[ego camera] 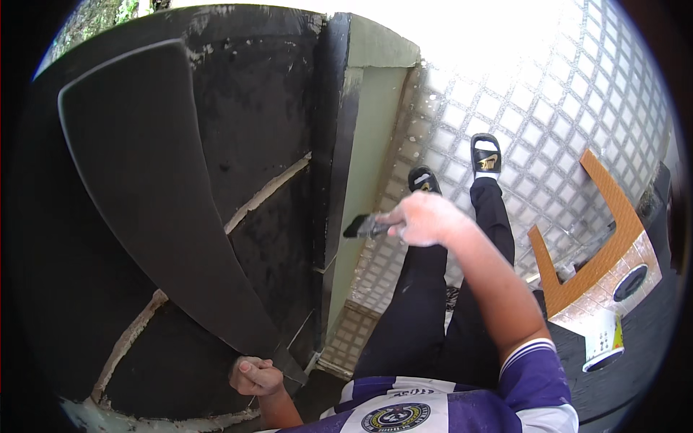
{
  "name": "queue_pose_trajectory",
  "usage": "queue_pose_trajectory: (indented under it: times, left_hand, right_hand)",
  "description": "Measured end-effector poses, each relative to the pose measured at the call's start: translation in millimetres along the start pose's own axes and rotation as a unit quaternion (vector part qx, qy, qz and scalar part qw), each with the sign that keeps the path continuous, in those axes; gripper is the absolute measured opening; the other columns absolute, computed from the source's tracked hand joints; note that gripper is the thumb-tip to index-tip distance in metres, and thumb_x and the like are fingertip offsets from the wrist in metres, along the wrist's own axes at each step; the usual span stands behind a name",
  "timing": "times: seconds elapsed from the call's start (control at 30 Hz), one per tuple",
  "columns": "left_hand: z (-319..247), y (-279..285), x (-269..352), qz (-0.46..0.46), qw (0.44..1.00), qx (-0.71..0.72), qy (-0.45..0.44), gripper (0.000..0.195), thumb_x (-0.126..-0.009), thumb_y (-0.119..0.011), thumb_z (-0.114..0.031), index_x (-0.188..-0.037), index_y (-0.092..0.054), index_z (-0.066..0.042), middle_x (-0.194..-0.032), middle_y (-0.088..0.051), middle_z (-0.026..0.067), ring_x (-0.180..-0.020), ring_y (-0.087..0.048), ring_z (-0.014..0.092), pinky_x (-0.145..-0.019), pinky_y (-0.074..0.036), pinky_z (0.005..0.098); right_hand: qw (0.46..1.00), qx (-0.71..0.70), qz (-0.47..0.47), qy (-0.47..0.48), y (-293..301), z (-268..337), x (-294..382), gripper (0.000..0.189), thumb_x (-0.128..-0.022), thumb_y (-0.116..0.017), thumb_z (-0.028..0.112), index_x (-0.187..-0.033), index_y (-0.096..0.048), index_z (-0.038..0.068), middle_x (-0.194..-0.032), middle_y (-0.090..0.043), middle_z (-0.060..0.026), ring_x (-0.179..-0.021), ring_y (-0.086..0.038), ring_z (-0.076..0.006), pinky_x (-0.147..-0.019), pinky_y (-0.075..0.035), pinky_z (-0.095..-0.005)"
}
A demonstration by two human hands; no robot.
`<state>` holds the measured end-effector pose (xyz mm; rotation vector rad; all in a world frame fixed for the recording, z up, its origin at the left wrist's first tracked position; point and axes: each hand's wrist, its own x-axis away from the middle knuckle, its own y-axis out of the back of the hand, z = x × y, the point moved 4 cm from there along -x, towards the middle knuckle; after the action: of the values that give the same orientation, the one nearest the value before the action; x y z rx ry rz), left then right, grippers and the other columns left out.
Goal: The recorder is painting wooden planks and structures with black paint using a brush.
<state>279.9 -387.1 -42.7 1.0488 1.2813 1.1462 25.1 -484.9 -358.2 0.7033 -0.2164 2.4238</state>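
Observation:
My right hand [427,219], dusted with whitish powder, grips a small black brush-like tool [360,226]. Its dark end points left, above the pale green side of a ledge, and seems not to touch it. My left hand [254,376] is curled into a fist near the lower, narrow end of a large curved dark panel [157,178]. Whether the fist touches the panel's edge, I cannot tell; nothing shows inside it. This panel lies over a black-coated surface [260,108] crossed by rough pale strips [270,192].
A ledge with a pale green side [373,119] runs along my left. Patterned tiles [514,119] lie under my feet in black slide sandals [485,157]. At right are a brown U-shaped piece [587,270] with a round dark opening and a white tub [601,341] with dark contents.

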Motion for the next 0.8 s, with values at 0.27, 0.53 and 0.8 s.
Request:
queue_pose_trajectory:
  times: [0.27, 0.53, 0.8]
  left_hand:
    - [-5.9, 1.0, -2.1, 0.007, 0.997, -0.034, 0.072, 0.064, -0.108, -0.034, -0.033, -0.049, -0.038, -0.010, -0.039, -0.041, 0.0006, -0.034, -0.047, 0.015, -0.037, -0.036, 0.0263]
    - [-5.3, 3.4, -2.1, 0.007, 0.995, -0.025, 0.098, 0.063, -0.107, -0.036, -0.035, -0.050, -0.040, -0.009, -0.042, -0.041, 0.0018, -0.035, -0.044, 0.014, -0.037, -0.033, 0.0270]
    - [7.5, 5.2, 6.1, 0.008, 0.991, 0.027, 0.128, 0.061, -0.106, -0.039, -0.035, -0.052, -0.041, -0.007, -0.043, -0.042, 0.0024, -0.036, -0.044, 0.012, -0.035, -0.035, 0.0250]
  right_hand:
    - [0.975, -0.086, -0.205, 0.019, 158.6, -9.8, -17.8, 0.037, -0.096, -0.062, 0.014, -0.133, -0.066, 0.016, -0.097, -0.077, -0.0008, -0.063, -0.057, -0.0100, -0.068, -0.051, -0.0320]
    - [0.833, -0.358, -0.418, -0.055, 148.8, -12.2, 8.0, 0.040, -0.096, -0.066, 0.027, -0.126, -0.067, 0.000, -0.099, -0.076, -0.0096, -0.070, -0.059, -0.0063, -0.068, -0.047, -0.0249]
    - [0.868, -0.360, -0.340, -0.038, 26.0, 31.2, -34.5, 0.045, -0.100, -0.064, 0.025, -0.142, -0.057, 0.011, -0.098, -0.075, -0.0113, -0.086, -0.054, -0.0015, -0.082, -0.048, -0.0231]
